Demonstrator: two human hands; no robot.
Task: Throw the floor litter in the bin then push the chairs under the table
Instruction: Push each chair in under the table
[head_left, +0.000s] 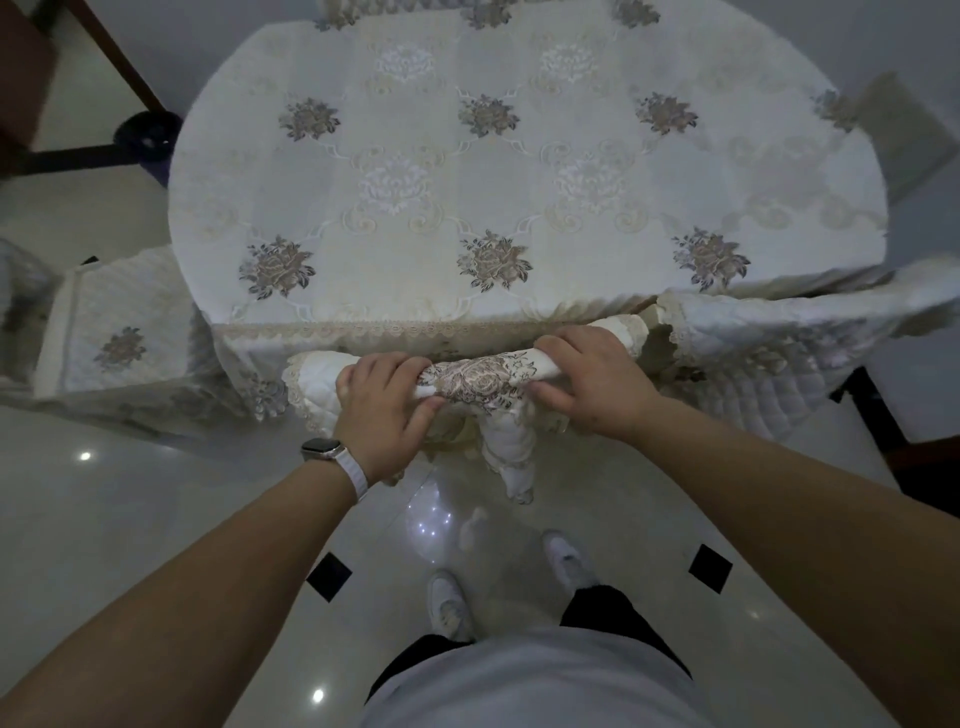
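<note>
The chair back that my left hand and right hand grip is covered in quilted cloth, soft and matt. It has a raised embroidered rose between my hands and lace at the edges. Beyond my hands, the tablecloth is matt woven cloth with stitched flowers and a lace hem. The left chair and right chair, out to either side of my hands, wear the same quilted cloth. Below my arms the floor is smooth, glossy tile that mirrors lights. On my left wrist the watch has a shiny metallic case and a smooth white strap.
</note>
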